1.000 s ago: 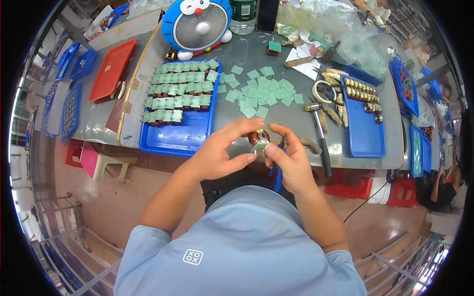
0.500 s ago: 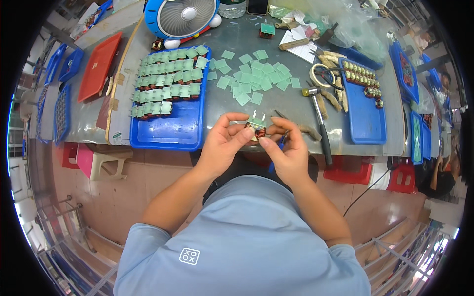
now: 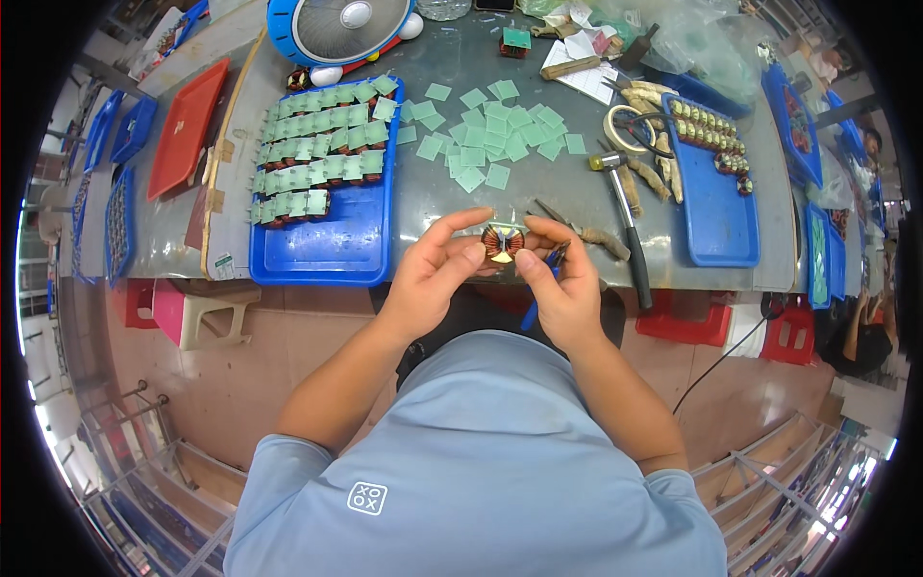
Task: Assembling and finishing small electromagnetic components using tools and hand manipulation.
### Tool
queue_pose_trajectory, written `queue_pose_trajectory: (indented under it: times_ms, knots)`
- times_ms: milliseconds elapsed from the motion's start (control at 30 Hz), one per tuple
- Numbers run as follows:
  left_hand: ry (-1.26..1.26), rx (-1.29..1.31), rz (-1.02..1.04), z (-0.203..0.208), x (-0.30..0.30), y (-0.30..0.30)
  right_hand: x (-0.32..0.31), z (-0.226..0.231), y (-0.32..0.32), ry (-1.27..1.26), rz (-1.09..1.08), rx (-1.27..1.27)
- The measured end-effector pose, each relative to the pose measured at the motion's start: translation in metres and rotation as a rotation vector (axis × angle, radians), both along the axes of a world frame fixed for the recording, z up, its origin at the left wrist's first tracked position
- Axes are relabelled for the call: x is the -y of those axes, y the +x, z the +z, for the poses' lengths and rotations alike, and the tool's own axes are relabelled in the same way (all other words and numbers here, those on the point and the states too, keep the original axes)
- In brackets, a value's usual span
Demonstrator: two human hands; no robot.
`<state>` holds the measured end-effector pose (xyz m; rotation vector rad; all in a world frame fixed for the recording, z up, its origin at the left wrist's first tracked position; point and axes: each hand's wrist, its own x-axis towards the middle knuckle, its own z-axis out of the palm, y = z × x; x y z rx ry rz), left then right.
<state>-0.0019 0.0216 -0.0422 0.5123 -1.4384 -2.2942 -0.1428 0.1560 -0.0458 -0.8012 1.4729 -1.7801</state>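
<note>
Between the fingertips of both hands is a toroidal coil (image 3: 503, 244) with reddish-brown copper windings and a pale yellow part in its middle. A green edge and a thin pin show along its far side. My left hand (image 3: 435, 274) grips it from the left, thumb against the windings. From the right, my right hand (image 3: 571, 293) pinches the same coil. Blue-handled pliers (image 3: 531, 313) rest within my right hand, partly hidden by its fingers. Beyond the hands lies a loose heap of thin green square boards (image 3: 497, 127).
To the left, a blue tray (image 3: 322, 260) carries rows of coils topped with green boards. A hammer (image 3: 623, 226), tape roll (image 3: 625, 130) and a second blue tray (image 3: 716, 240) with coils lie right. A blue fan (image 3: 288, 38) stands at the back left.
The coil has been tilted between my fingers, so its wound face shows now where the green board on top showed before. Both hands still hold it. The view has shifted slightly.
</note>
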Motion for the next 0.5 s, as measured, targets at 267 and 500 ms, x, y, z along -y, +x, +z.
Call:
queue_pose_trajectory:
  times_ms: [267, 500]
  knots:
    - [0.082, 0.022, 0.020, -0.003, 0.002, 0.007, 0.002, 0.008, 0.005, 0.036, 0.095, 0.156]
    - [-0.112, -0.015, 0.193, -0.009, 0.024, 0.029, 0.015, 0.017, 0.013, 0.121, 0.042, -0.102]
